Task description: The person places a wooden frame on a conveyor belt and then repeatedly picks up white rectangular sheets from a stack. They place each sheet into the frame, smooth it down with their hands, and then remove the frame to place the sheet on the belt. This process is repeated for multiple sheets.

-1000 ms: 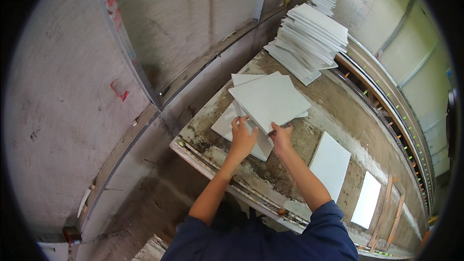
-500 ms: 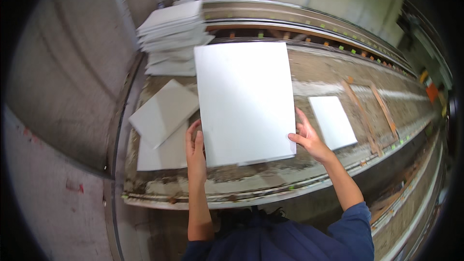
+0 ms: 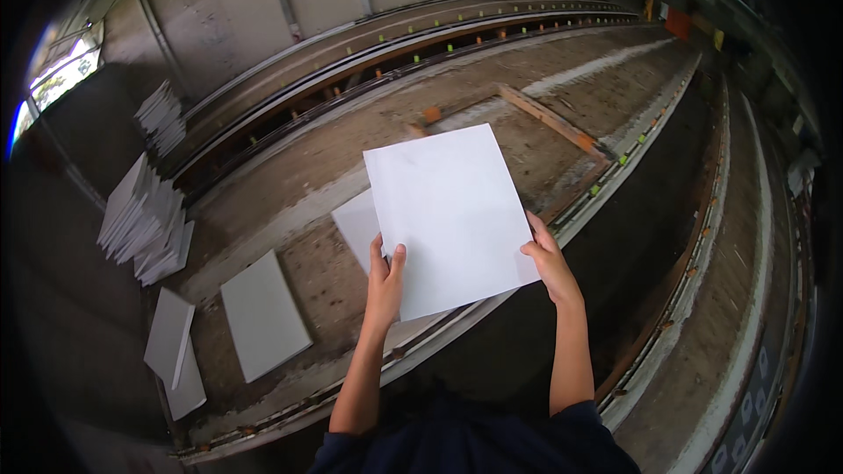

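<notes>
Between my two hands is a flat white rectangular sheet (image 3: 450, 224), tilted slightly above the table; whether it is one sheet or a thin stack I cannot tell. My left hand (image 3: 384, 285) grips its left edge, thumb on top. On the opposite edge, my right hand (image 3: 551, 268) is closed with its thumb over the face. Partly hidden beneath the held sheet, another white sheet (image 3: 354, 226) lies on the table. To the left rests a separate white rectangular sheet (image 3: 265, 316). Farther left are two overlapping white sheets (image 3: 174, 355).
A tall, uneven stack of white sheets (image 3: 145, 219) stands at the table's left end, with a smaller stack (image 3: 161, 118) behind it. A wooden frame (image 3: 553, 120) lies beyond my hands on the long stained table (image 3: 325, 298). Another long table (image 3: 702, 333) runs along the right.
My view has turned right, so the tall stack and loose sheets now appear farther left. Both hands still hold the white sheet, which has moved rightward along the table, over the sheet lying there.
</notes>
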The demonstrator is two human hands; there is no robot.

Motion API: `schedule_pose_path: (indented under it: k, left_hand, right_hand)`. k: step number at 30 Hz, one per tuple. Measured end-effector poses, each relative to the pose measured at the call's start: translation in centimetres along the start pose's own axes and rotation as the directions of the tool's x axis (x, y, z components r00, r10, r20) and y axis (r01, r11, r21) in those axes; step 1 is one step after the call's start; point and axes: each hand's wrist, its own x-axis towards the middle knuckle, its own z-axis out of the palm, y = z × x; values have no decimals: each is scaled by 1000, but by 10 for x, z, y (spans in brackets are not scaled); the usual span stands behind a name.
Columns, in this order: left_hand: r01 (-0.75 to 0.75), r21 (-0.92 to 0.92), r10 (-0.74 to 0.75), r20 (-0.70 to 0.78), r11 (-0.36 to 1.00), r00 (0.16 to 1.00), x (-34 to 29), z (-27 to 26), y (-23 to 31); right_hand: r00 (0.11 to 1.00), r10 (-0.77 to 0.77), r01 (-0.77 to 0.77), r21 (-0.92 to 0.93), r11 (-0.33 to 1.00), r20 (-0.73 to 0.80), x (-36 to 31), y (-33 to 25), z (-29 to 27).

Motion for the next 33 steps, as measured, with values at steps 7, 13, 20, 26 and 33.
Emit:
schedule_pose_path:
  k: [7, 13, 20, 26, 33]
  left_hand:
    - [-10, 68, -5, 218, 998, 976, 55, 79, -31]
    - [256, 29, -251, 335, 966, 908, 93, 94, -37]
    - [101, 128, -136, 302, 987, 943, 163, 140, -26]
    - [-155, 421, 75, 202, 894, 977, 209, 173, -45]
    - [-208, 806, 120, 170, 554, 978, 211, 208, -77]
  right_hand:
    - [982, 88, -88, 4, 996, -165, 41, 25, -90]
    - [986, 163, -166, -78, 983, -39, 116, 23, -135]
    - [996, 76, -74, -49, 996, 37, 227, 28, -156]
    - [998, 4, 3, -115, 993, 61, 319, 41, -208]
    - [976, 138, -104, -203, 974, 166, 382, 105, -242]
